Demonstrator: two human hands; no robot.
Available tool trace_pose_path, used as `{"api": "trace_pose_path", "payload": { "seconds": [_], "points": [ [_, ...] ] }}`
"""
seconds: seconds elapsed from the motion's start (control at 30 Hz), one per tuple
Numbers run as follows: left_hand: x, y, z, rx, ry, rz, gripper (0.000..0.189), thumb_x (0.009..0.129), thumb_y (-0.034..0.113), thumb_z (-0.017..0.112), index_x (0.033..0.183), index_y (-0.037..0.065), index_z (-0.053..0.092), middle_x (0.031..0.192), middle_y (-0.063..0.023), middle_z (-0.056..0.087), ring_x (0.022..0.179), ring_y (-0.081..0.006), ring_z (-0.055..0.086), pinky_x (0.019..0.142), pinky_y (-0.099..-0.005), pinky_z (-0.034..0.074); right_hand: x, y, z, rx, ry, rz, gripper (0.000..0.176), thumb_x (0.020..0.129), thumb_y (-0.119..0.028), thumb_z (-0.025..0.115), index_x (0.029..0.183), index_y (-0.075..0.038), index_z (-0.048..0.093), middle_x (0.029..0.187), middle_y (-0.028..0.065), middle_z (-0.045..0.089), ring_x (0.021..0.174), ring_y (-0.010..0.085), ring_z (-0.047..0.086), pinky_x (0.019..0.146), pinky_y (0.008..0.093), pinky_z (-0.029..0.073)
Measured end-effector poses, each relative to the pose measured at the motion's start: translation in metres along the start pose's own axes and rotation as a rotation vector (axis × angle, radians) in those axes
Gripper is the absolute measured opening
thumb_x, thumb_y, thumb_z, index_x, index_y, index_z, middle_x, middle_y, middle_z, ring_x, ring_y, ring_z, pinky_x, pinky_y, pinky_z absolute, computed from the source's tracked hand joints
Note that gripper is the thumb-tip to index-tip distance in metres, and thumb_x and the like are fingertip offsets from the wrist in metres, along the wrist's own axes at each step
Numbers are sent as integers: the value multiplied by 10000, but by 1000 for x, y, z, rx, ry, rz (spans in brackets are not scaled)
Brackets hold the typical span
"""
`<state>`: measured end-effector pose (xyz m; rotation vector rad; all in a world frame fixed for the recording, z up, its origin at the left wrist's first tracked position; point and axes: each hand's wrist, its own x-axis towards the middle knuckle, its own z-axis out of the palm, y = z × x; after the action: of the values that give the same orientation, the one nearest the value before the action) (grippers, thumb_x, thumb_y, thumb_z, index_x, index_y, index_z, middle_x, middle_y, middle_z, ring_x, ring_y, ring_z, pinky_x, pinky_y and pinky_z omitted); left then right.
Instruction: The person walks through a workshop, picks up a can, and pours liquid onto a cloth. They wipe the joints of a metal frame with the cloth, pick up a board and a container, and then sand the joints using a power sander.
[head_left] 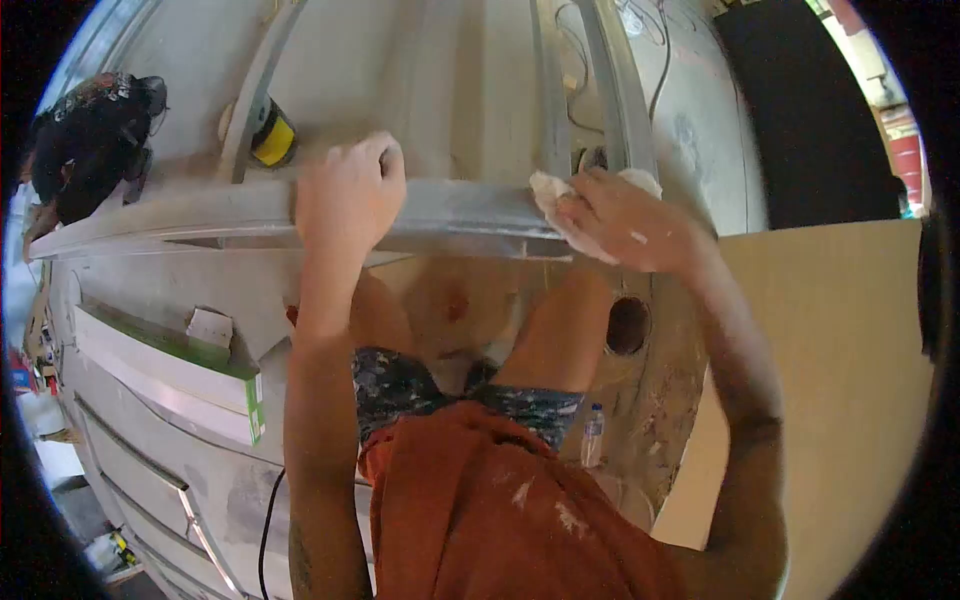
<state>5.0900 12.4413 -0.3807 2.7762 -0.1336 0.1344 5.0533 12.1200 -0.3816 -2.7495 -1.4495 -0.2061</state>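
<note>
A grey metal rail (460, 207) runs across in front of me, part of a larger frame with several bars reaching away from it. My left hand (350, 190) is closed over this rail left of the middle, its fingers curled on the far side. Farther right, my right hand (625, 220) grips a crumpled whitish cloth (550, 190) and presses it on the rail near a joint with the upright bars (610, 80). Parts of the cloth stick out on both sides of the hand; some fingers are hidden.
A black and yellow round object (272, 135) lies beyond the rail. Black fabric (95, 140) hangs at the far left. A long white and green box (165, 370) lies at left, a plastic bottle (593, 437) stands near my legs, and a wooden panel (830, 380) is at right.
</note>
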Motion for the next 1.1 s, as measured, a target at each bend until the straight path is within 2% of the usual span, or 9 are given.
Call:
{"api": "trace_pose_path", "payload": {
  "seconds": [0.3, 0.47, 0.57, 0.7, 0.77, 0.87, 0.9, 1.0, 1.1],
  "points": [
    [-4, -2, 1, 18, 87, 63, 224, 907, 267, 518, 895, 133, 696, 900, -175, 703, 858, -409, 651, 752, -528, 523, 53, -6, -47, 667, -685, 806, 588, 1044, -481, 353, 996, 50, 599, 856, 232, 671, 826, 431, 652, 726, 503, 503],
    [-2, -4, 3, 37, 84, 17, 204, 909, 240, 513, 891, 140, 690, 889, -145, 706, 864, -391, 650, 721, -518, 527, 15, -31, -14, 194, 74, 713, 546, 982, -502, 520, 800, -6, 660, 770, 220, 690, 763, 434, 690, 707, 505, 545],
    [-3, -2, 1, -34, 81, 3, 174, 896, 235, 536, 895, 153, 690, 868, -129, 701, 847, -398, 639, 707, -512, 527, 16, -24, -47, 221, 120, 934, 506, 966, -475, 572, 883, 11, 685, 841, 241, 698, 784, 443, 688, 688, 457, 554],
    [-1, 4, -5, -179, -23, -18, 197, 910, 265, 568, 999, 150, 700, 883, -127, 715, 866, -336, 683, 758, -459, 547, 31, 22, -86, 637, 323, 1199, 579, 971, -517, 572, 1066, 44, 680, 939, 174, 713, 826, 324, 704, 706, 399, 556],
    [15, 13, -12, -947, -188, 51, 320, 944, 329, 610, 1186, 123, 655, 1023, -107, 713, 977, -231, 690, 869, -383, 540, 41, 47, -77, 843, 505, 1273, 588, 975, -521, 570, 1104, 43, 678, 959, 141, 707, 818, 270, 695, 703, 381, 553],
    [60, 66, -15, -1246, -394, 162, 452, 972, 343, 628, 1315, 56, 561, 1186, -90, 659, 1087, -159, 638, 949, -315, 507, 65, 50, -49, 1696, 630, 1019, 576, 995, -499, 557, 1129, 53, 652, 923, 90, 680, 774, 220, 646, 708, 389, 544],
    [79, 69, -5, -1261, -429, 162, 452, 972, 343, 628, 1315, 56, 561, 1186, -90, 659, 1087, -159, 638, 949, -315, 507, 76, 44, -57, 1667, 562, 1046, 562, 999, -483, 553, 1156, 51, 634, 934, 108, 682, 767, 228, 646, 715, 389, 543],
    [151, 77, 30, -1591, -1204, 199, 490, 1019, 343, 536, 1376, 8, 516, 1302, -100, 616, 1210, -180, 571, 988, -360, 493, 82, 67, -56, 1260, 465, 985, 509, 998, -435, 567, 1183, 37, 612, 961, 148, 681, 813, 247, 659, 759, 390, 537],
    [144, 84, 60, -1220, -1173, 75, 429, 1005, 316, 564, 1301, 7, 597, 1224, -86, 665, 1120, -160, 624, 960, -314, 502, 57, 89, -48, 590, 318, 746, 433, 985, -369, 604, 1183, 16, 604, 993, 192, 676, 918, 268, 684, 835, 391, 527]
  ]
}}
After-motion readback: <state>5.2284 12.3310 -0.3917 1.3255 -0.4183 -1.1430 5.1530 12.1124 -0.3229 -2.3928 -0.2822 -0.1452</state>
